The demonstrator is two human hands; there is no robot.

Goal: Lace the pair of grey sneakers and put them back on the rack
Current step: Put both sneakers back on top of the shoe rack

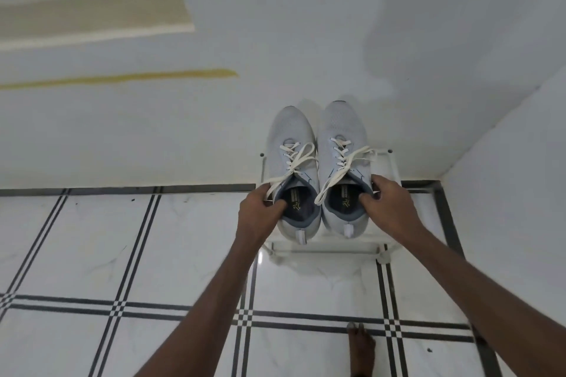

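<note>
bare forearms, bare hands (260,208), bare foot (361,346)

White tiled floor (183,254) with black stripe grid lines. White wall (183,131) behind, corner at right. Yellow streak (122,79) across the wall at left, beige ledge (92,14) above it. Bare foot (361,349) on the floor at bottom.

Grey sneakers, pair: left sneaker (291,168) and right sneaker (343,162) side by side on white rack (324,249), gripped at collars by left hand (260,208) and right hand (389,202).
</note>
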